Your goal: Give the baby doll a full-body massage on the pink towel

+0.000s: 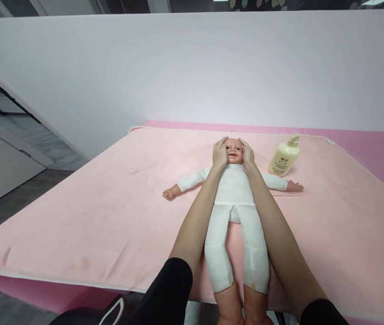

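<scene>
A baby doll (pixel 234 185) with a white cloth body lies on its back, its head away from me and its arms spread out. My left hand (pixel 220 152) cups the left side of the doll's head, fingers curved up beside the forehead. On the other side, my right hand (pixel 247 153) holds the head in the same way. The doll's face shows between my two hands. Both my forearms run along the doll's body and partly cover its upper arms. Its lower legs reach past the near edge of the mat.
A pale yellow pump bottle (pixel 283 158) stands tilted in the picture behind the doll's right-hand arm. Under everything lies a pink mat (pixel 110 203) on a darker pink surface (pixel 375 158). A white wall (pixel 192 67) rises behind; grey floor (pixel 5 194) shows at left.
</scene>
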{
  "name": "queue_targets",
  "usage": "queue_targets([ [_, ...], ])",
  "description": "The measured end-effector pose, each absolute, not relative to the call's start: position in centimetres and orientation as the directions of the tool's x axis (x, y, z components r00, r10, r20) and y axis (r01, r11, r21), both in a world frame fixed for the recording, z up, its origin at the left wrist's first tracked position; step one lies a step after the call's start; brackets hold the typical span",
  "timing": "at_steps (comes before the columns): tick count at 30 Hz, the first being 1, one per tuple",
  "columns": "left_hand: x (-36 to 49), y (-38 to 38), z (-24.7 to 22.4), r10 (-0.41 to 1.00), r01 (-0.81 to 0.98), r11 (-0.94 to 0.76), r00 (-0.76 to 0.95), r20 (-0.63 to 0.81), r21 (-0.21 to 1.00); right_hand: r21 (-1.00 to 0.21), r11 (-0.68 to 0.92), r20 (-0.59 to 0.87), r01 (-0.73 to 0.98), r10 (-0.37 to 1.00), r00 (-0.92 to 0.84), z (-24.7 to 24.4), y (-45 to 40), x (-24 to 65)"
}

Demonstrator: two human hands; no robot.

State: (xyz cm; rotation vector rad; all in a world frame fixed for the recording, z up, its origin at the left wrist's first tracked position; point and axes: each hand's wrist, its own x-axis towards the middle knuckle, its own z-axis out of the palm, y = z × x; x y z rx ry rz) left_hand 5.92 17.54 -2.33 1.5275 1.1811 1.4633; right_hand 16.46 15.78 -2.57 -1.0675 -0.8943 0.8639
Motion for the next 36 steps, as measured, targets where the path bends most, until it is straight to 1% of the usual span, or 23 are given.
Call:
queue_targets([
  [6, 5.71, 16.74, -2.07, 0.921, 0.201, -0.379, -0.014, 0.389, 0.903, -0.957, 0.259, 0.191, -0.134, 0.904, 0.383, -2.64, 15.21, 16.08],
  [12, 5.76, 17.04, -2.06, 0.935, 0.149, -0.344, -0.04, 0.353, 0.927, -0.962, 0.242, 0.179, -0.125, 0.909, 0.377, -2.62, 15.4, 16.17],
  [16, 5.85, 17.24, -2.13, 0.934, 0.146, -0.34, -0.063, 0.351, 0.929, -0.963, 0.234, 0.166, -0.132, 0.905, 0.392, -2.49, 15.7, 16.28],
  [22, 5.68, 16.73, -2.04, 0.922, 0.192, -0.374, -0.028, 0.386, 0.907, -0.962, 0.274, 0.246, -0.014, 0.882, 0.402, -2.67, 15.35, 15.84],
  [26, 5.6, 16.89, -2.13, 0.923, 0.187, -0.376, -0.011, 0.384, 0.908, -0.959, 0.283, 0.267, 0.017, 0.882, 0.388, -2.74, 15.08, 15.75],
  [32, 5.75, 17.43, -2.39, 0.923, 0.172, -0.375, -0.028, 0.385, 0.911, -0.971, 0.239, 0.218, -0.007, 0.9, 0.378, -2.38, 15.41, 16.0],
  [36, 5.82, 17.43, -2.25, 0.929, 0.166, -0.357, -0.04, 0.368, 0.919, -0.97, 0.235, 0.191, -0.064, 0.898, 0.396, -2.35, 15.6, 16.23],
])
